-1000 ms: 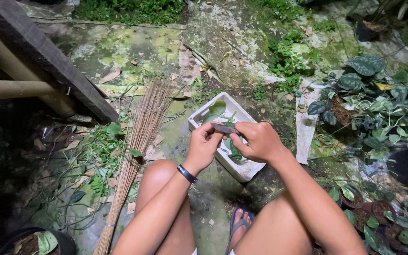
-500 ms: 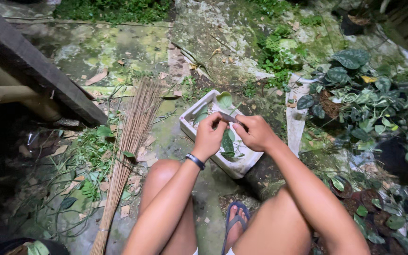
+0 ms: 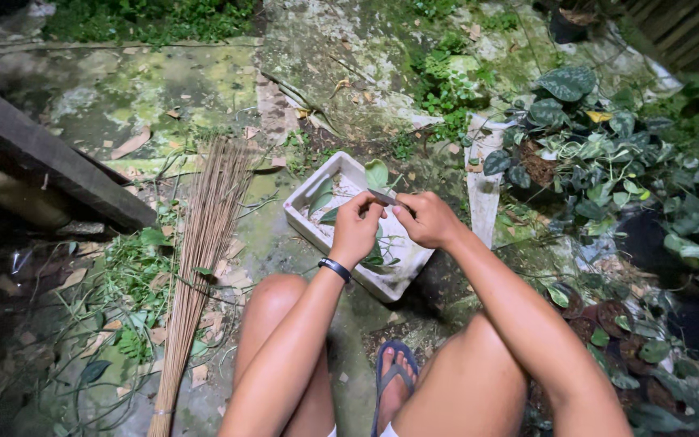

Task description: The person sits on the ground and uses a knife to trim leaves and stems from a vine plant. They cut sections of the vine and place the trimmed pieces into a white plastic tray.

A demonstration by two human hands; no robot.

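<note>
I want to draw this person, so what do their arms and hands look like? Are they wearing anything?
Both arms are bare, with no sleeves showing, and there are no gloves. The left hand has a thin dark band around its wrist, like a bracelet or watch strap. The right hand wears nothing that I can see, no ring or band.

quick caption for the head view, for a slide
Both hands, left hand and right hand, hold a green leaf cutting over a white rectangular tray.

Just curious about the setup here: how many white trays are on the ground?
1: a white rectangular tray lies on the ground in front of the knees, under both hands. Others may be hidden among the plants.
</note>
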